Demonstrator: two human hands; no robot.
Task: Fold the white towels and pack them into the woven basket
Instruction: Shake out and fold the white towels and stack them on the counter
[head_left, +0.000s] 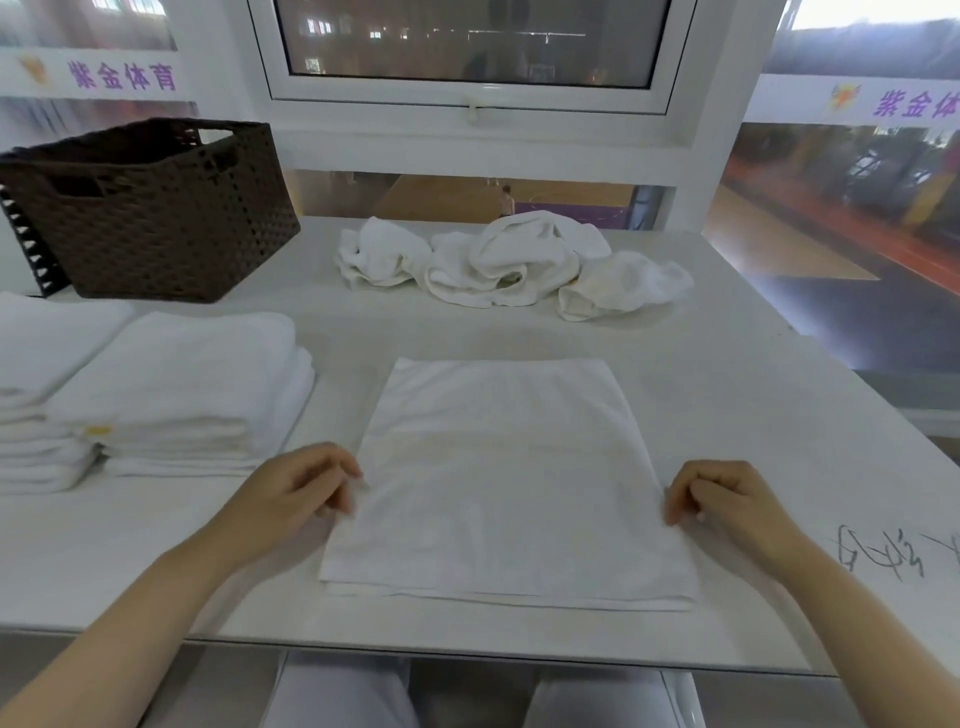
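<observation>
A white towel (504, 483), folded into a flat rectangle, lies on the table in front of me. My left hand (296, 493) pinches its left edge and my right hand (727, 501) pinches its right edge, both about midway along the sides. Two stacks of folded white towels sit at the left, one near the middle-left (192, 389) and one at the far left edge (41, 395). A heap of crumpled white towels (509, 260) lies at the back of the table. The dark brown woven basket (150, 218) stands at the back left; its inside is hidden from me.
The white table (779, 426) ends close to my body and has scribbled writing (883, 556) at its right. A black object (26, 244) stands behind the basket's left side. A window and glass panels rise behind the table.
</observation>
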